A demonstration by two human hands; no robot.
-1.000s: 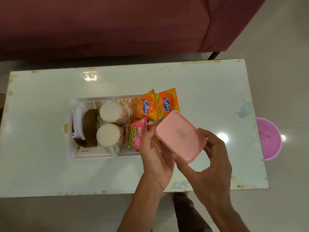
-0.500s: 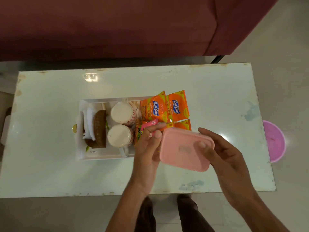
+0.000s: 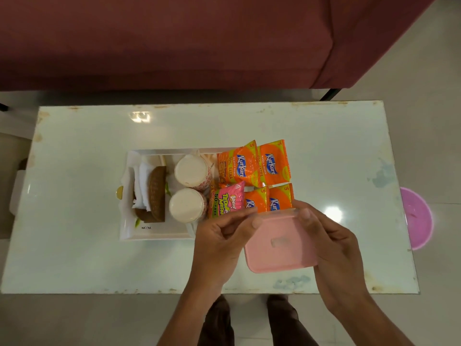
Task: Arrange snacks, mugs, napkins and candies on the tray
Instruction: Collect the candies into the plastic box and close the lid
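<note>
Both hands hold a pink lidded container (image 3: 279, 242) above the near right of the table (image 3: 74, 258), left hand (image 3: 219, 239) and right hand (image 3: 336, 242) fingers gripping its edges, just near the tray (image 3: 154, 234) of snack packets (image 3: 252, 166) and mugs (image 3: 190, 171).

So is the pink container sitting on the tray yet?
No, the pink container is held by both hands above the table, beside the tray.
</note>
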